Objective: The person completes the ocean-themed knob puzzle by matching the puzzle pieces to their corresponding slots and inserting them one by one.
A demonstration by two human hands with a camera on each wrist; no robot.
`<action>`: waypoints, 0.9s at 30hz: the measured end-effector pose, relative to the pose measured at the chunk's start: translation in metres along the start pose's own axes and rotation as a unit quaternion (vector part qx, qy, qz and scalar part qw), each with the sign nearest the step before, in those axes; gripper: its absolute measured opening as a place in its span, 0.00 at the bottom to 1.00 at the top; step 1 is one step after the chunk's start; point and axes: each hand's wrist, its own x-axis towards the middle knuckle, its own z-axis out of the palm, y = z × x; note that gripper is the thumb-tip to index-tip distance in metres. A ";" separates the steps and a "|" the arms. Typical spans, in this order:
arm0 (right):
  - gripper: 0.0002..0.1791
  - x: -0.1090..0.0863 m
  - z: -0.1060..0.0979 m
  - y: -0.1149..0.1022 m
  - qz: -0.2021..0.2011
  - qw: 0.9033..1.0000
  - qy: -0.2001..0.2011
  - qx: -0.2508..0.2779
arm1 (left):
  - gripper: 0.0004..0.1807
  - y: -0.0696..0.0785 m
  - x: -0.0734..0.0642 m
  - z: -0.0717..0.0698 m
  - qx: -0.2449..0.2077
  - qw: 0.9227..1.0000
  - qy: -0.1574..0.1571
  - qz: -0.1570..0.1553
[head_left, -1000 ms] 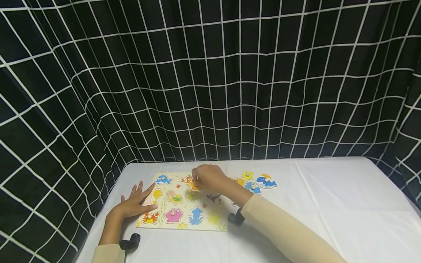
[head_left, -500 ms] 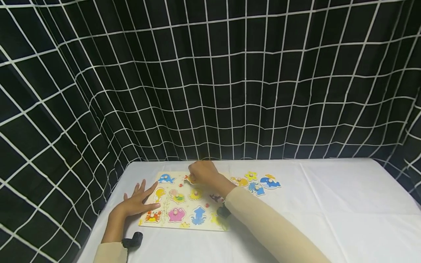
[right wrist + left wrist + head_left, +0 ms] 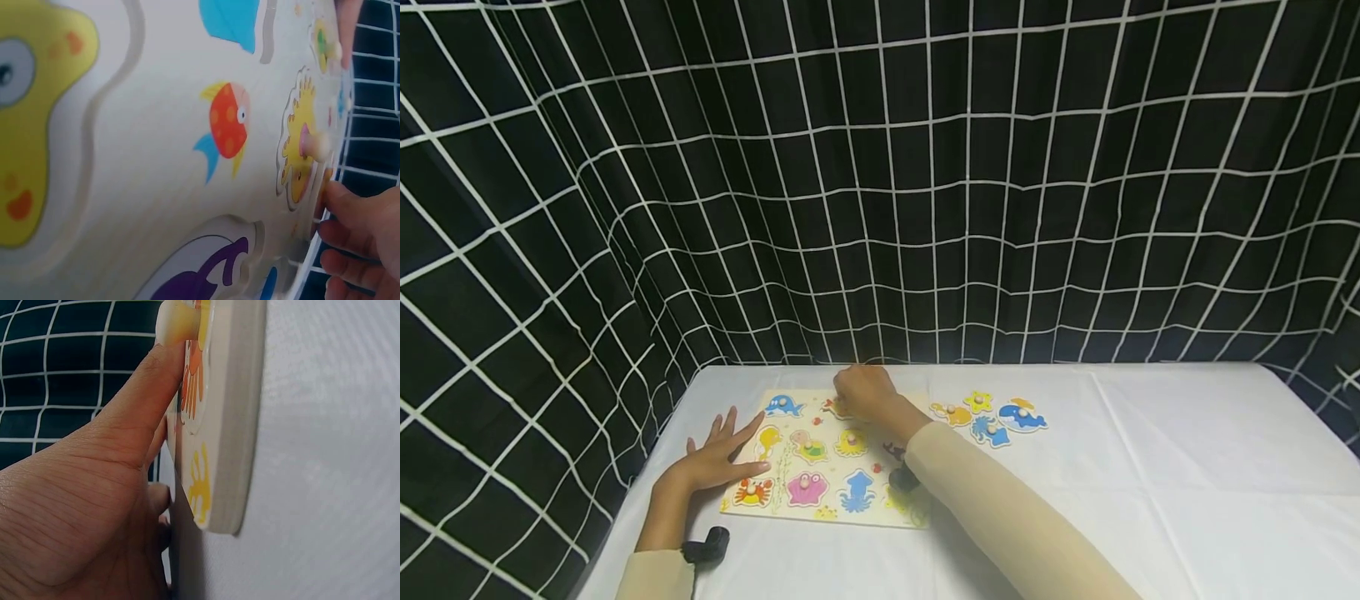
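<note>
A wooden knob puzzle board with sea animals lies on the white table. At its top edge my right hand has its fingers curled over a red-orange fish puzzle piece; its knob is hidden. In the right wrist view, these fingertips meet just behind a seated yellow piece with a knob. My left hand rests with spread fingers on the board's left edge. Its thumb touches beside the knob of the crab piece.
Loose pieces lie right of the board: an orange one, a yellow star, a blue one and a blue whale. The board has knobless pictures, including a blue squid. A gridded black curtain stands behind the table.
My right hand has shifted slightly up and away with the fish piece, uncovering the yellow knobbed piece below it. My left hand keeps its place on the board. The head view has shifted slightly.
</note>
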 end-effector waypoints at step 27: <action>0.09 -0.019 -0.015 -0.004 -0.011 0.999 -0.005 0.045 | 0.60 -0.019 0.014 0.013 0.001 1.000 0.010 0.003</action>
